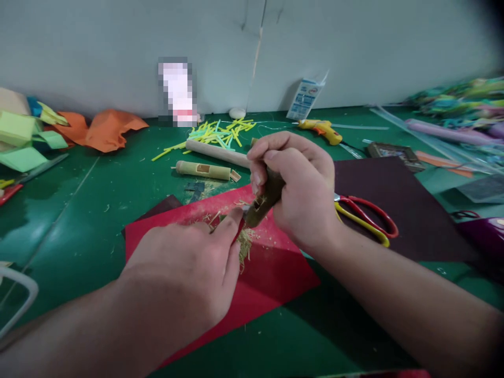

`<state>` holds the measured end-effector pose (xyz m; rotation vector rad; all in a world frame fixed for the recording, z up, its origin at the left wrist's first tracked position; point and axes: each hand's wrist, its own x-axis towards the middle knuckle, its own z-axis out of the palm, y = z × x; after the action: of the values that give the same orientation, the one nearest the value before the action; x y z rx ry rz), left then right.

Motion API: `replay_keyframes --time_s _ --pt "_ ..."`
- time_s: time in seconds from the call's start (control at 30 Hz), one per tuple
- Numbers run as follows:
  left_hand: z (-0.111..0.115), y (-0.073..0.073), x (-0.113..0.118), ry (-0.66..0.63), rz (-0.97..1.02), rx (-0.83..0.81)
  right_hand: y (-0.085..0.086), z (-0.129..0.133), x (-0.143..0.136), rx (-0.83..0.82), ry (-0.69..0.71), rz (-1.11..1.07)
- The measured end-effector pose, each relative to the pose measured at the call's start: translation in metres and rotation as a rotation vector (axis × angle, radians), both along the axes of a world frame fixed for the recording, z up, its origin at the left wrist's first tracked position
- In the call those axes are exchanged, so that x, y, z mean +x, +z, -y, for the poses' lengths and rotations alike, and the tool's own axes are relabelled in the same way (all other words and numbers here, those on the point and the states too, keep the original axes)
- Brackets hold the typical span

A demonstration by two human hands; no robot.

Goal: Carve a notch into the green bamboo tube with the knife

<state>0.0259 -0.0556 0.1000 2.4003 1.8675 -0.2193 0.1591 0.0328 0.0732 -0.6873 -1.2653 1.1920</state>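
My right hand [303, 184] is wrapped round a short greenish-brown bamboo tube [262, 207] with a notch cut in its side, tilted down to the left. Closed on a small red-handled knife [238, 229], my left hand [189, 262] holds its tip against the tube's lower end; most of the knife is hidden by the fingers. Beneath them, shavings [244, 251] lie on a red sheet [271, 283]. Just beyond the sheet rests another bamboo tube [218, 171] with a rectangular opening. A pale wooden rod [214, 152] lies behind it.
Scissors [368, 218] with red and yellow handles lie on a dark sheet [394, 194] at right. A yellow glue gun [323, 130], a carton [305, 98] and yellow-green strips [220, 134] sit near the wall. Orange paper [108, 128] is at left.
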Motion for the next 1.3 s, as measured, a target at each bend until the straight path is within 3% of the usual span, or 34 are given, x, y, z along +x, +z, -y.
replay_keyframes --time_s 0.17,0.63,0.8,1.07,1.3 --pt "-0.003 0.0 0.011 0.043 -0.124 -0.098 -0.004 -0.004 0.003 -0.017 0.032 0.02" --pt "0.001 -0.025 -0.001 -0.083 -0.083 0.112 0.007 -0.008 -0.002 -0.134 0.052 0.005" --pt "-0.004 -0.026 -0.005 -0.088 -0.014 0.108 0.007 -0.012 0.002 -0.118 0.068 0.094" --pt "-0.01 -0.03 -0.001 -0.147 0.014 0.15 0.004 -0.013 0.002 -0.103 0.113 0.031" --pt "-0.008 -0.021 -0.007 -0.12 0.117 0.034 0.004 -0.01 0.001 -0.066 0.113 -0.016"
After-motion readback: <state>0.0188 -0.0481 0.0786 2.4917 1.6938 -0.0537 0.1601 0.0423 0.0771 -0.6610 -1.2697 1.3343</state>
